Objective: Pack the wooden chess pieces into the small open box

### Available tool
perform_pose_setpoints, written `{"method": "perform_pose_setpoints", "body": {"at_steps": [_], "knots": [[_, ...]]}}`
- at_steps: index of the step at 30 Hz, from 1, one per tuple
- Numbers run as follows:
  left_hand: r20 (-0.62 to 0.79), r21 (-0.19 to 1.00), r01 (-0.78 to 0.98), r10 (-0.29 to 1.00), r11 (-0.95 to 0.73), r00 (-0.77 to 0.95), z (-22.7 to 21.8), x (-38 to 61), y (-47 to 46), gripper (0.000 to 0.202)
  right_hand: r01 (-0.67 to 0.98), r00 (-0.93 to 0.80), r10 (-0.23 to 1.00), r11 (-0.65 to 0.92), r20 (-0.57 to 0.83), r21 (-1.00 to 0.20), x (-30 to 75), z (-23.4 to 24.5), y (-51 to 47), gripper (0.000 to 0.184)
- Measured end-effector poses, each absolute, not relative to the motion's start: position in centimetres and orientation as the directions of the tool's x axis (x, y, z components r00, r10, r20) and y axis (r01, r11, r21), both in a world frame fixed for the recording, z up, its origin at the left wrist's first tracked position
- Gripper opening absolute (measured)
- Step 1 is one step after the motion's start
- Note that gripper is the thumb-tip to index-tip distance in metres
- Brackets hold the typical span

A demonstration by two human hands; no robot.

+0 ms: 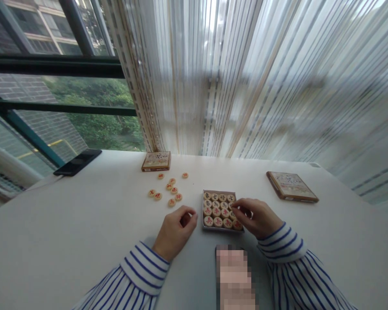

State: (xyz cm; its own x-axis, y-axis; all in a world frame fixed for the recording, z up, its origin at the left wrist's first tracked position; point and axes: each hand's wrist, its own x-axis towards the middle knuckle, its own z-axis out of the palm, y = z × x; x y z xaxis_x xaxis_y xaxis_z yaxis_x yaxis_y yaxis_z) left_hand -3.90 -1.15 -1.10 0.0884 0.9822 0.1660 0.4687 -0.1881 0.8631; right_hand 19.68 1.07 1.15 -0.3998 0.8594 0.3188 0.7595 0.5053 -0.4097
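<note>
Cream xiangqi pieces [216, 212] line an open box [223, 230], right hand [259, 218] narrowed over its edge, left hand [174, 232] curled beside it, cannot tell if either grips anything.

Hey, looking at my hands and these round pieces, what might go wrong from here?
Your right hand is over the right side of the open box, so a brush might jostle the packed pieces.
The loose pieces lie just beyond your left hand; a forward sweep could scatter them.
The dark flat device sits at the table's edge, so a bump might tip it off.
</note>
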Motion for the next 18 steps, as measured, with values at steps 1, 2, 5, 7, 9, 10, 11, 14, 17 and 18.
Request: {"method": "perform_pose_setpoints", "body": {"at_steps": [1,2,5,7,9,10,11,14,17,18], "knots": [[0.164,0.865,0.47,0.985,-0.173,0.06,-1.1,-4.5,-1.2,0.021,0.751,-0.409,0.852,0.518,0.327,-0.41,19.4,1.4,1.1,0.019],[0.158,0.867,0.474,0.987,-0.155,0.034,-1.2,-5.1,-1.3,0.022,0.743,-0.419,0.843,0.532,0.338,-0.406,19.0,1.8,1.1,0.019],[0.139,0.857,0.507,0.989,-0.095,-0.048,-1.3,-7.0,-1.2,0.025,0.725,-0.46,0.808,0.581,0.369,-0.37,18.0,3.0,1.3,0.018],[0.151,0.827,0.558,0.984,-0.074,-0.094,-1.1,-8.2,-0.9,0.027,0.727,-0.484,0.796,0.597,0.364,-0.339,17.1,3.8,1.5,0.017],[0.181,0.783,0.618,0.977,-0.073,-0.114,-0.7,-9.1,-0.3,0.028,0.737,-0.507,0.797,0.598,0.328,-0.314,16.2,4.4,2.1,0.016],[0.201,0.758,0.647,0.972,-0.076,-0.122,-0.4,-9.4,0.1,0.029,0.743,-0.518,0.8,0.597,0.303,-0.303,15.6,4.6,2.4,0.016],[0.221,0.735,0.674,0.966,-0.075,-0.134,0.0,-9.7,0.5,0.03,0.748,-0.53,0.802,0.595,0.276,-0.293,15.0,4.7,2.8,0.016],[0.28,0.681,0.729,0.943,-0.064,-0.179,0.7,-10.1,2.1,0.029,0.765,-0.559,0.81,0.587,0.179,-0.264,12.9,4.9,4.0,0.018],[0.319,0.677,0.732,0.925,-0.071,-0.206,0.5,-10.1,3.3,0.029,0.786,-0.574,0.816,0.571,0.062,-0.239,10.8,5.0,5.2,0.023],[0.331,0.682,0.728,0.919,-0.077,-0.213,0.3,-10.0,3.5,0.029,0.798,-0.569,0.822,0.56,0.027,-0.225,10.2,5.0,5.6,0.024]]}}
